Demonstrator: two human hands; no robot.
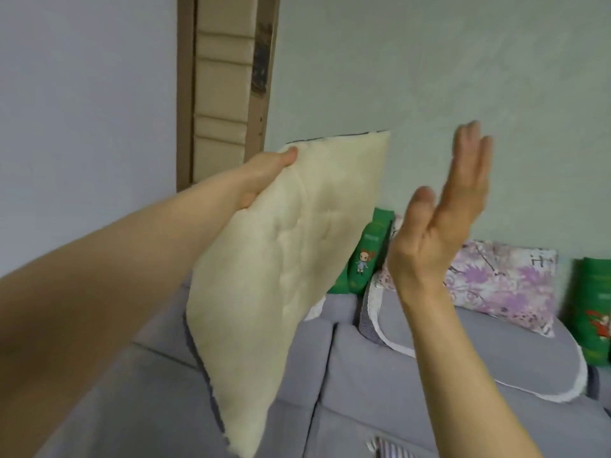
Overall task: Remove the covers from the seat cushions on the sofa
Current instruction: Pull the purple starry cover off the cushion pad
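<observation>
Cushion [291,259] pinched by left grip [264,173] above grey sofa [413,391], right grip [439,219] spread empty.

cushion [291,259]: cream cloth, matt, quilted | sofa [380,391]: grey woven cloth, matt | wall [429,77]: rough matt plaster

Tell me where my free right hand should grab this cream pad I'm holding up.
Take the cream pad at its free top right corner, coming from the right. Your left hand grips the top left edge, so the pad hangs tilted, and that corner sticks out nearest your open right hand.
</observation>
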